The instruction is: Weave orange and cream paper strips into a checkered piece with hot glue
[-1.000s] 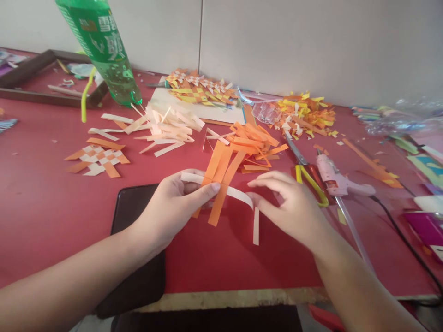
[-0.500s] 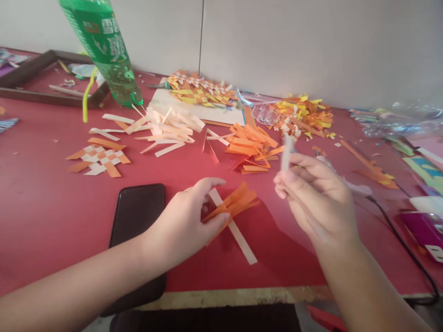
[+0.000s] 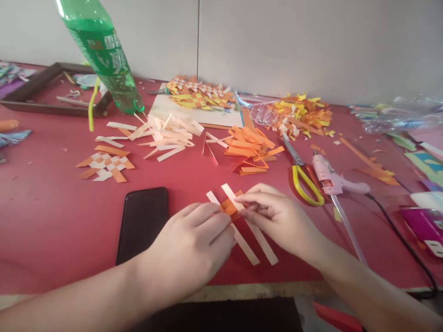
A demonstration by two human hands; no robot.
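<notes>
My left hand [image 3: 194,244] presses down on crossed orange paper strips [image 3: 229,206] on the red table [image 3: 51,216], its fingers closed over them. My right hand [image 3: 277,219] pinches a white paper strip [image 3: 258,237] that runs through the orange ones, beside a second white strip [image 3: 242,242]. Both hands meet over this small weave near the front edge. Most of the orange strips are hidden under my fingers.
A black phone [image 3: 143,221] lies left of my hands. Yellow-handled scissors [image 3: 304,177] and a pink glue gun [image 3: 332,180] lie to the right. Loose white strips [image 3: 166,133], orange strips [image 3: 249,147], a finished woven piece [image 3: 105,163] and a green bottle [image 3: 104,50] sit behind.
My right hand came down from the air with a white strip and laid it into the orange strips. My left hand shifted slightly, still holding the weave on the table.
</notes>
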